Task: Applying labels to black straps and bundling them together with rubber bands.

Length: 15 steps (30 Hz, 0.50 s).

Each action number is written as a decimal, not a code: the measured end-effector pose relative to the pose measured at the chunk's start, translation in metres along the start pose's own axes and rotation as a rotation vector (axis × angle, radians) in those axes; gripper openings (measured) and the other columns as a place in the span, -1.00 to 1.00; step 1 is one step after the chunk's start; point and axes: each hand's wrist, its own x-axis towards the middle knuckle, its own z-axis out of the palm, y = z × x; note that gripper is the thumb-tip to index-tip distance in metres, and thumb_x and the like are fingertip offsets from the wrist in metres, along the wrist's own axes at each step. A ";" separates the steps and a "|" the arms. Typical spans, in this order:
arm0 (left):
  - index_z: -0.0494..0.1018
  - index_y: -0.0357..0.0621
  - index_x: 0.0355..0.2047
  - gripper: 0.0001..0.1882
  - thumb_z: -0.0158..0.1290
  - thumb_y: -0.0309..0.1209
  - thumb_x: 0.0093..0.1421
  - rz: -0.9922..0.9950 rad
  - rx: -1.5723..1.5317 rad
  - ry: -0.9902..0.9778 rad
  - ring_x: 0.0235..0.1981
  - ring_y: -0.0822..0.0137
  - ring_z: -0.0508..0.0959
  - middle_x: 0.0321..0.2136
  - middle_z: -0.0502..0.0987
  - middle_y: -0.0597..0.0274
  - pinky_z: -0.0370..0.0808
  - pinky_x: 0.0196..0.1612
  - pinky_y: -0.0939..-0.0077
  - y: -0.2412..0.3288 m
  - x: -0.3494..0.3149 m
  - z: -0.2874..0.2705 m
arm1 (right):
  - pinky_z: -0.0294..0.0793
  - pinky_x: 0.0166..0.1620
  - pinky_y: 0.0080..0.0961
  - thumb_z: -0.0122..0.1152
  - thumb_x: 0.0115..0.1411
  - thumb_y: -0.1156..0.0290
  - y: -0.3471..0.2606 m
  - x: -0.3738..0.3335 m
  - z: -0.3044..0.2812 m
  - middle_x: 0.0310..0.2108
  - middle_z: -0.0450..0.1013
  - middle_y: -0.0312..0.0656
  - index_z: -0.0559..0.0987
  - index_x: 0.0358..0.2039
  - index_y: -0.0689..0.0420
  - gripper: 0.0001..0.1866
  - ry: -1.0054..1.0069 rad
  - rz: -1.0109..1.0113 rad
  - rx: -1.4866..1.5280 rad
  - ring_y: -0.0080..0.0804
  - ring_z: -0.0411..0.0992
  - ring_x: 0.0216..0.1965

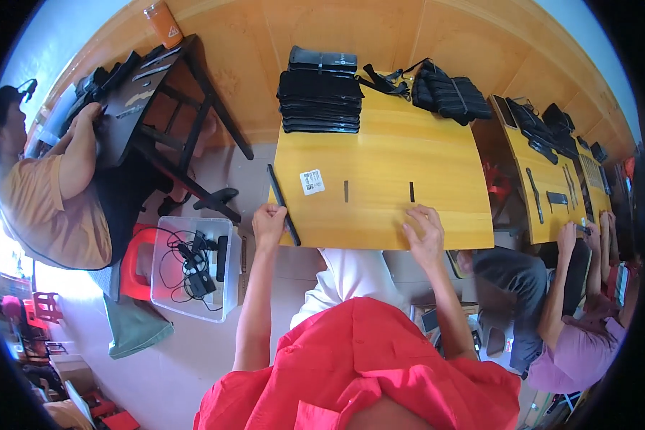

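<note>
At the left edge of the yellow wooden table (pixel 380 154), my left hand (pixel 268 228) is closed on a long, narrow black strip (pixel 277 185) that slants along the tabletop. My right hand (pixel 426 235) rests at the table's front edge, its fingers apart and bent slightly, holding nothing. Just beyond it lies a short dark bar (pixel 411 191). A second short dark bar (pixel 346 191) sits nearer the middle. Left of that bar is a white label (pixel 312 182) with a printed code.
Flat black pouches (pixel 319 104) are stacked at the table's far left; a black bundle (pixel 448 93) lies far right. A clear bin (pixel 193 297) with cables stands on the floor at left. Co-workers sit at a dark table (pixel 137 97) left and another yellow table (pixel 548 190) right.
</note>
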 end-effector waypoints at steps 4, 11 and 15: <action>0.37 -0.30 -0.35 -0.83 -0.07 -0.41 0.14 0.014 -0.415 -0.245 -0.59 0.43 0.53 -0.59 0.51 0.17 0.44 -0.58 0.65 0.004 -0.022 -0.003 | 0.39 -0.11 -0.38 0.26 -0.09 0.57 0.000 -0.011 -0.005 -0.22 0.41 -0.02 0.54 -0.27 0.24 -0.70 -0.031 0.058 0.066 -0.10 0.39 -0.16; 0.33 -0.26 -0.26 -0.83 -0.06 -0.45 0.15 0.035 -0.510 -0.142 -0.62 0.45 0.49 -0.61 0.51 0.19 0.40 -0.61 0.66 -0.013 -0.054 -0.019 | 0.43 -0.21 -0.50 0.24 -0.01 0.29 -0.121 0.027 -0.077 -0.32 0.47 -0.07 0.55 -0.24 0.26 -0.64 0.064 -0.310 0.407 -0.28 0.44 -0.25; 0.34 -0.27 -0.36 -0.82 0.05 -0.46 0.03 0.216 -0.239 0.047 -0.70 0.44 0.42 -0.68 0.47 0.20 0.34 -0.62 0.51 -0.020 -0.037 0.001 | 0.40 -0.44 -0.57 0.10 0.07 0.19 -0.194 0.027 -0.140 -0.53 0.44 -0.26 0.52 -0.41 0.17 -0.72 0.562 -0.756 0.560 -0.46 0.39 -0.53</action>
